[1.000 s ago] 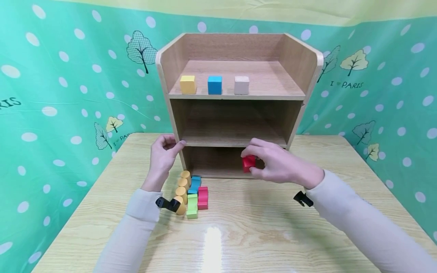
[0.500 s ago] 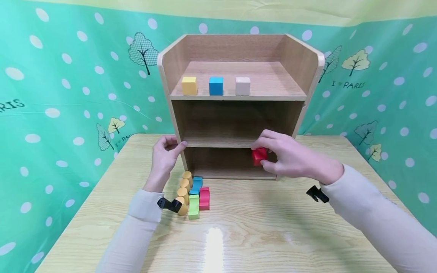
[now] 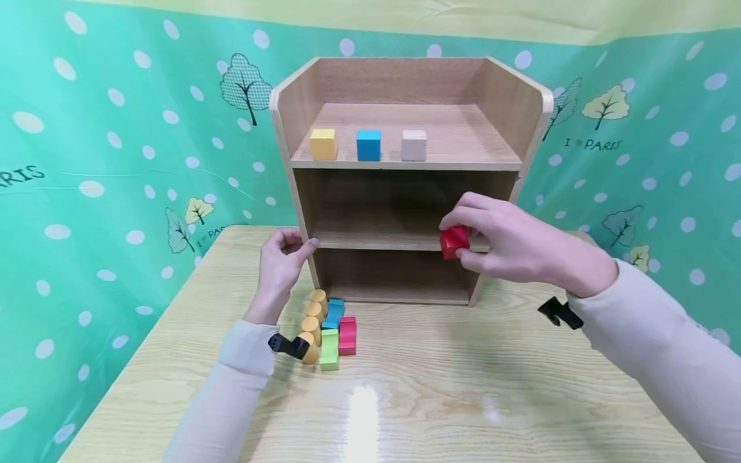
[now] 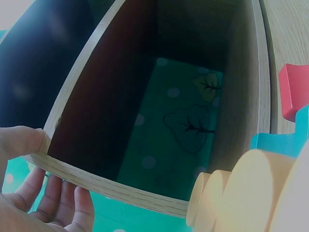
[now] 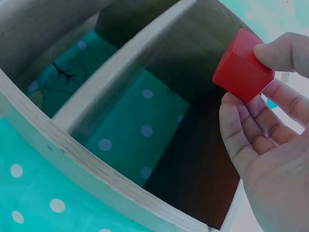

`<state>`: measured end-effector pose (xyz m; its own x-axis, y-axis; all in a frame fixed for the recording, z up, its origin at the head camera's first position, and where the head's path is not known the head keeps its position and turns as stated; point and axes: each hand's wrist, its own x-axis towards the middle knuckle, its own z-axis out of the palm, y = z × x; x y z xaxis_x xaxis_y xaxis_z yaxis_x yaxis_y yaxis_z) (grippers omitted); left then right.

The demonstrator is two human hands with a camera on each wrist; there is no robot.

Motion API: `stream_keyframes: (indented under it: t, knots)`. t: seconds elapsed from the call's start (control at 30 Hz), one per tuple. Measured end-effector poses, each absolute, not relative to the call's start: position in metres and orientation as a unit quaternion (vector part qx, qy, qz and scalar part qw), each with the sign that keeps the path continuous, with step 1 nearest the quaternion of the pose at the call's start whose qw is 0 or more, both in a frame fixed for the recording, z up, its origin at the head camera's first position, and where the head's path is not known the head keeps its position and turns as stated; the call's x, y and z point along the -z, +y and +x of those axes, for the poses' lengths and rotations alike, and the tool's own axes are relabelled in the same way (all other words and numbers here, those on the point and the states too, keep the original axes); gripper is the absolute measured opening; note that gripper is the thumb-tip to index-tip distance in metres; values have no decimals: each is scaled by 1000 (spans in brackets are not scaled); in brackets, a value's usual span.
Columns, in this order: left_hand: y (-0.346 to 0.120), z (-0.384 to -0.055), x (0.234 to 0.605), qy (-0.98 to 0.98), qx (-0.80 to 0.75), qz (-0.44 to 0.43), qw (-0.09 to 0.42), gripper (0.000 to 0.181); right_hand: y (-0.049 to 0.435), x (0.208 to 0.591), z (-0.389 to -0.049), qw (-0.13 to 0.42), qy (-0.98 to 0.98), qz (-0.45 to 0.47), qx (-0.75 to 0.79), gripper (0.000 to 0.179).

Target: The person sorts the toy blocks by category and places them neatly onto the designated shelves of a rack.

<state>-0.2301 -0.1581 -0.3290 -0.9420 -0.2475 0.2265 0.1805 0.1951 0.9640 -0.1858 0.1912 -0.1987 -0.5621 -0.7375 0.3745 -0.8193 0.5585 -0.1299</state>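
A red cube [image 3: 454,243] is pinched between the thumb and fingers of my right hand [image 3: 503,235], in front of the middle board's right end. In the right wrist view the red cube [image 5: 241,67] is in the air by the shelf opening. My left hand [image 3: 278,267] grips the left side of the wooden shelf [image 3: 382,245]. The left wrist view shows the thumb [image 4: 21,141] on the front edge and the other fingers outside the panel. On the top board stand a yellow cube [image 3: 323,145], a blue cube [image 3: 368,145] and a whitish cube [image 3: 413,145].
Several orange cylinders [image 3: 314,310] stand in a row on the table [image 3: 405,386] by the shelf's lower left. Beside them lie notched blocks: a blue one [image 3: 333,313], a green one [image 3: 329,350] and a pink one [image 3: 347,335]. A dotted cloth hangs behind.
My right hand has carried the red cube up and to the right, from the bottom opening to the level of the middle board. My left hand has kept its hold on the shelf.
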Motion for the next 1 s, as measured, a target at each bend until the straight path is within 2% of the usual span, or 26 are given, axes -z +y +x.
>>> stream_keyframes:
  t: [0.67,1.0]
  knots:
    - [-156,-230,330,-756,633,19,167,36,198,142,-187,196,-877,422,-119,32]
    - [-159,-230,329,-755,635,24,164,38,198,118,-198,193,-901,375,-105,31]
